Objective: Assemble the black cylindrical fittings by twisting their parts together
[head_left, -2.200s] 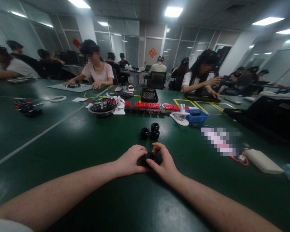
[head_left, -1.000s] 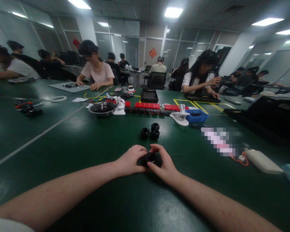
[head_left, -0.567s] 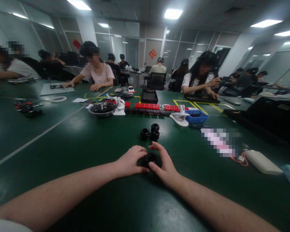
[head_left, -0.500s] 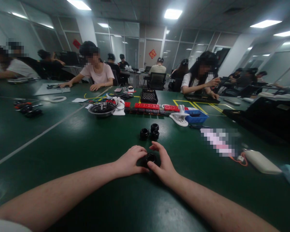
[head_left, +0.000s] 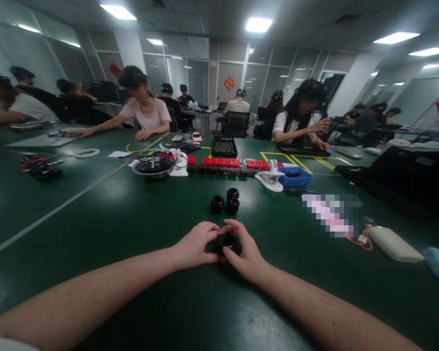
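Observation:
Both hands are close together round a small black tyre (head_left: 228,240) on the green table (head_left: 139,297). My left hand (head_left: 196,245) curves about its left side, with the thumb low and the fingers above. My right hand (head_left: 246,249) wraps it from the right, its thumb over the near rim and its forefinger over the far side. The tyre's open round middle faces up; its sides are partly hidden by my fingers. Just beyond stand more black tyres: one on the left (head_left: 217,204), one at the right front (head_left: 233,204) and one behind that (head_left: 232,193).
Farther back are a metal bowl (head_left: 152,168), red blocks in a row (head_left: 221,163), a black tray (head_left: 224,146), a white clamp (head_left: 270,179) and a blue bin (head_left: 295,177). Tools (head_left: 42,166) lie at left, a pale pouch (head_left: 395,243) at right. People sit across the table.
My right hand's fingers have closed in over the tyre, and its forefinger has come nearer my left hand. My left hand has hardly moved. A person across the table reaches farther left.

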